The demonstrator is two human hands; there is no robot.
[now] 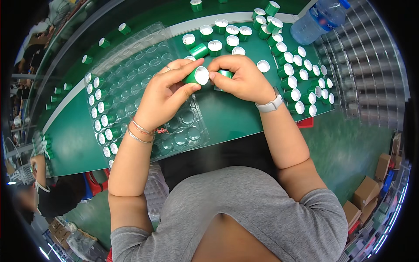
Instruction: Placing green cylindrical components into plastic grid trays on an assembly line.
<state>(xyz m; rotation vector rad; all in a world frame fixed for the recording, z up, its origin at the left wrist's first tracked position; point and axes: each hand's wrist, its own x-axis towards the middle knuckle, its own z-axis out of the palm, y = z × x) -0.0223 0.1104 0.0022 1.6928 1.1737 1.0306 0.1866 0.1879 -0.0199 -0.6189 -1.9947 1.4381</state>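
Note:
Between the thumb and fingers of my left hand (161,94) is a short green cap (201,75), tilted so its white end faces right. My right hand (244,81) is closed just beside it, with thumb and index fingertips at the cap's white rim. A second green cap (225,74) shows in the gap between that thumb and index finger; most of it is hidden. Under and beside my left forearm lies a clear plastic tray (168,142) with round pockets. Green caps (98,94) fill its left-hand pockets.
Loose green caps (215,47) stand beyond my hands, one (199,50) on its side. More caps (288,83) stand in rows at right. A water bottle (316,22) is at the far right, near a ribbed grey panel (353,65). A co-worker's arm (39,170) shows at left.

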